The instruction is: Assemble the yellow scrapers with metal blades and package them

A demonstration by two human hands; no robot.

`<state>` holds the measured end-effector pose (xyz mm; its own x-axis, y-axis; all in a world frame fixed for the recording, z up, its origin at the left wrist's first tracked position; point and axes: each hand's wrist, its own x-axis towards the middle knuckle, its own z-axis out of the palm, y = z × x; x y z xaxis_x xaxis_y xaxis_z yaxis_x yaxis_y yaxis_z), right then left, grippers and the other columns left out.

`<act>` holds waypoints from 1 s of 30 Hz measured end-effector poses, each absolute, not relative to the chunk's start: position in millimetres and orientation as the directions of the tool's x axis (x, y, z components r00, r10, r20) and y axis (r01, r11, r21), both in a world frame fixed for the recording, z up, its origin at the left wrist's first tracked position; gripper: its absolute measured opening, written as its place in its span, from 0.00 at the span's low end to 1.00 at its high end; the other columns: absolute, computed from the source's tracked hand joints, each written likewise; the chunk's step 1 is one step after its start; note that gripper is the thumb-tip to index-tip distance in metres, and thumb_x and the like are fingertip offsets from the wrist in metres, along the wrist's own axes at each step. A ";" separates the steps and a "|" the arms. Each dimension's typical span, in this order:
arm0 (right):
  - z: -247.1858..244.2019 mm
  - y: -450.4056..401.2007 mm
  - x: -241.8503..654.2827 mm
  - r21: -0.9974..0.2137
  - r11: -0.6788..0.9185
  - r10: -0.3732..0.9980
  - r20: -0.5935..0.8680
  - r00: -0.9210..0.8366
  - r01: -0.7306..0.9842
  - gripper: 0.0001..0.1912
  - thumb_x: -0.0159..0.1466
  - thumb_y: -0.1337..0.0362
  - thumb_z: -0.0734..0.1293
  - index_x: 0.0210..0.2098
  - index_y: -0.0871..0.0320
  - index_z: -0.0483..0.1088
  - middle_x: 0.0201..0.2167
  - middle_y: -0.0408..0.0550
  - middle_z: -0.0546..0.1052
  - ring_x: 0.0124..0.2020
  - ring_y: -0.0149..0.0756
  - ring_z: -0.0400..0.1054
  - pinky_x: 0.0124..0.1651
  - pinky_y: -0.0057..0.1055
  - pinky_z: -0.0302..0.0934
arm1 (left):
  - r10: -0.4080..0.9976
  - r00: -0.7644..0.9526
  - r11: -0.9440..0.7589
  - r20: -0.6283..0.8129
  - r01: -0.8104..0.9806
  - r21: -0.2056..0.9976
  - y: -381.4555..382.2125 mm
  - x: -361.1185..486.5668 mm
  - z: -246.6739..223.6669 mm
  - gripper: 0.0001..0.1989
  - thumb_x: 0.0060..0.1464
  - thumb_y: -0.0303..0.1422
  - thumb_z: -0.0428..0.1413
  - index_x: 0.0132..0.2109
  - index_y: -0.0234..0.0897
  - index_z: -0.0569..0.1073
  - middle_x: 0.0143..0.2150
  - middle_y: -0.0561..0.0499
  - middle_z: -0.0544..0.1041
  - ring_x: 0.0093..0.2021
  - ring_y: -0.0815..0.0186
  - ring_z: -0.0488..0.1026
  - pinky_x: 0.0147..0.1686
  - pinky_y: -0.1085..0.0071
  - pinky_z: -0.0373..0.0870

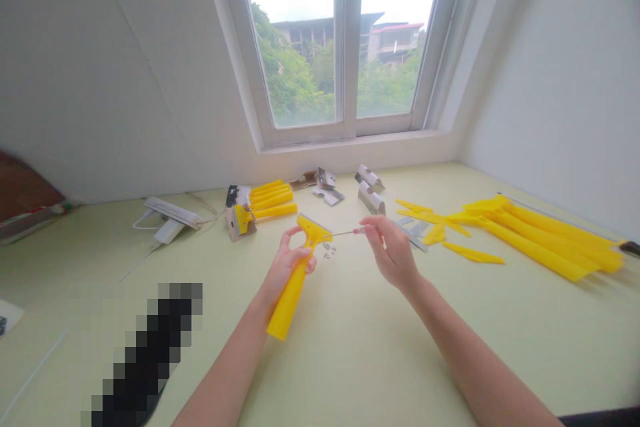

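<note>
My left hand [287,263] is wrapped round a yellow scraper [290,300], whose wide head points up and away from me and whose handle slants down toward me. Between the fingers of my right hand [390,250] is a thin screwdriver [347,233] with a reddish handle. Its shaft runs left, and the tip meets the right end of the scraper's head. Several small metal screws or nuts [329,252] lie on the table just right of the scraper.
On the pale green table [345,360], packed yellow scrapers [270,200] lie at the back left, with card sleeves [371,197] at the back middle. Yellow handles [555,240] and flat yellow parts [473,253] are on the right. A white power strip [173,212] stands left.
</note>
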<state>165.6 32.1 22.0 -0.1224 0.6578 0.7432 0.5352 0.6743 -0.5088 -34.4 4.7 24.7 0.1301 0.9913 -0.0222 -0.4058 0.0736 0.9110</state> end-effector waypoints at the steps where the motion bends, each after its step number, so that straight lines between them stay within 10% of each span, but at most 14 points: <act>1: 22.5 32.0 165.6 -0.506 0.684 0.655 0.743 -0.137 0.526 0.09 0.63 0.65 0.54 0.40 0.57 0.64 0.31 0.47 0.72 0.32 0.34 0.65 0.34 0.30 0.60 | 0.992 0.126 0.072 -0.022 -0.410 0.909 4.7 -34.4 24.9 0.24 0.43 0.27 0.53 0.48 0.43 0.55 0.30 0.55 0.67 0.19 0.76 0.62 0.23 0.75 0.54; 17: 21.9 34.3 169.5 -0.557 0.579 0.696 0.718 -0.005 0.595 0.13 0.59 0.56 0.61 0.22 0.57 0.61 0.17 0.40 0.65 0.19 0.28 0.58 0.23 0.26 0.54 | 0.993 0.114 0.090 -0.045 -0.429 0.899 4.3 -34.5 27.7 0.26 0.40 0.28 0.56 0.48 0.43 0.57 0.29 0.56 0.66 0.19 0.76 0.62 0.22 0.76 0.53; 25: 24.0 34.1 168.1 -0.564 0.630 0.716 0.688 -0.118 0.534 0.09 0.63 0.62 0.52 0.38 0.56 0.60 0.33 0.47 0.69 0.36 0.35 0.64 0.37 0.31 0.59 | 0.990 0.132 0.098 -0.045 -0.431 0.897 3.9 -35.2 26.9 0.25 0.41 0.28 0.55 0.48 0.43 0.56 0.29 0.56 0.66 0.19 0.76 0.62 0.22 0.76 0.53; 30: 23.1 34.0 168.7 -0.536 0.664 0.669 0.737 -0.095 0.521 0.06 0.61 0.61 0.58 0.30 0.56 0.63 0.25 0.44 0.71 0.26 0.31 0.65 0.28 0.27 0.59 | 0.991 0.126 0.092 -0.040 -0.433 0.897 4.4 -35.1 26.5 0.26 0.41 0.28 0.56 0.48 0.43 0.57 0.30 0.55 0.67 0.19 0.76 0.62 0.22 0.76 0.53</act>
